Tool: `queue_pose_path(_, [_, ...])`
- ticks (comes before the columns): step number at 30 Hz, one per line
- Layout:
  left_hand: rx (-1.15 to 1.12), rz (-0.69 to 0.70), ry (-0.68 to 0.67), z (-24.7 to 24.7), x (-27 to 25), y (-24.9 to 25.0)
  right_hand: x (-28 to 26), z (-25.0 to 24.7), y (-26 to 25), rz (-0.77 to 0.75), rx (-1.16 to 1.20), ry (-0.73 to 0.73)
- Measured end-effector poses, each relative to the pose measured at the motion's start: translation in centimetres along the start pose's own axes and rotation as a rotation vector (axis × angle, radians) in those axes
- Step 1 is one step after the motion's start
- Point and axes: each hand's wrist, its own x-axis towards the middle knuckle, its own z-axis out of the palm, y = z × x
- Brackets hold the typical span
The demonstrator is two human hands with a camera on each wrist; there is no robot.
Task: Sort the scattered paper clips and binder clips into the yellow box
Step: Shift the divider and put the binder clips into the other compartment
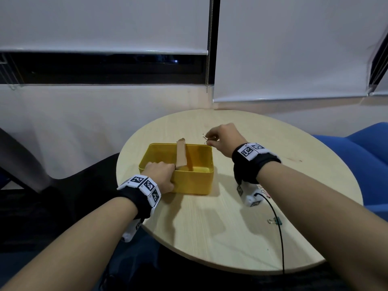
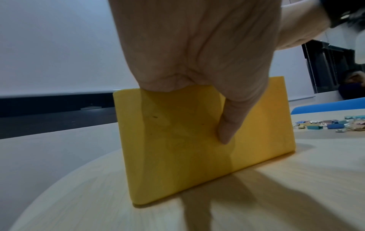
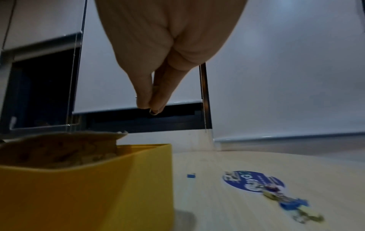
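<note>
The yellow box [image 1: 189, 181] stands mid-table with a brown cardboard divider [image 1: 181, 153] upright inside it. My left hand [image 1: 165, 175] grips the box's near left wall. In the left wrist view its thumb [image 2: 227, 129] lies on the outer wall of the box [image 2: 177, 156] and the fingers go over the rim, out of sight. My right hand [image 1: 210, 138] hovers over the box's far right corner and pinches a small wire clip [image 1: 204, 137] between thumb and forefinger [image 3: 150, 107]. A green binder clip [image 1: 275, 221] lies on the table at the right.
A pile of coloured clips [image 2: 326, 125] lies right of the box, mostly hidden under my right wrist in the head view. A blue binder clip [image 3: 292, 204] rests beside a round blue sticker [image 3: 252, 182]. A black cable [image 1: 279, 227] crosses the round table [image 1: 210, 227]. Blue chair [image 1: 367, 148] at right.
</note>
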Motion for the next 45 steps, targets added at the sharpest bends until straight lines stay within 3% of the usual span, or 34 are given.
queue_pose_path(5, [-0.017, -0.018, -0.065, -0.6, 0.4, -0.2, 0.5, 1.8, -0.3, 0.025, 0.043, -0.166])
queue_pose_path(8, [-0.034, -0.024, -0.135, -1.2, 1.4, -0.6, 1.2, 2.1, 1.0, 0.095, 0.073, -0.074])
queue_pose_path(11, [-0.083, -0.029, -0.208, -1.4, 2.5, -0.9, 2.3, 2.6, 3.7, 0.284, 0.013, -0.037])
queue_pose_path(14, [-0.088, -0.041, -0.232, -1.3, 4.1, -1.5, 3.8, 3.8, 5.9, 0.402, -0.167, -0.252])
queue_pose_path(17, [-0.091, -0.047, -0.249, -1.3, 5.6, -2.2, 5.7, 6.1, 7.2, 0.373, -0.302, -0.473])
queue_pose_path(21, [-0.103, -0.05, -0.275, -1.4, 7.9, -3.2, 8.5, 8.6, 7.7, 0.272, -0.386, -0.596])
queue_pose_path(24, [-0.138, -0.044, -0.271, -1.1, 9.2, -4.0, 10.2, 10.5, 7.9, 0.172, -0.31, -0.598])
queue_pose_path(28, [-0.171, -0.012, -0.298, -0.9, 10.4, -4.5, 12.0, 12.6, 8.7, 0.207, -0.263, -0.567])
queue_pose_path(31, [-0.184, 0.01, -0.31, -0.8, 10.8, -4.6, 12.7, 13.1, 8.8, 0.211, -0.321, -0.639])
queue_pose_path(36, [-0.198, 0.018, -0.307, -0.8, 10.6, -4.5, 12.1, 12.3, 8.7, 0.152, -0.429, -0.565])
queue_pose_path(45, [-0.172, -0.021, -0.242, -1.3, 9.6, -3.3, 8.9, 8.9, 10.9, 0.241, -0.456, -0.472])
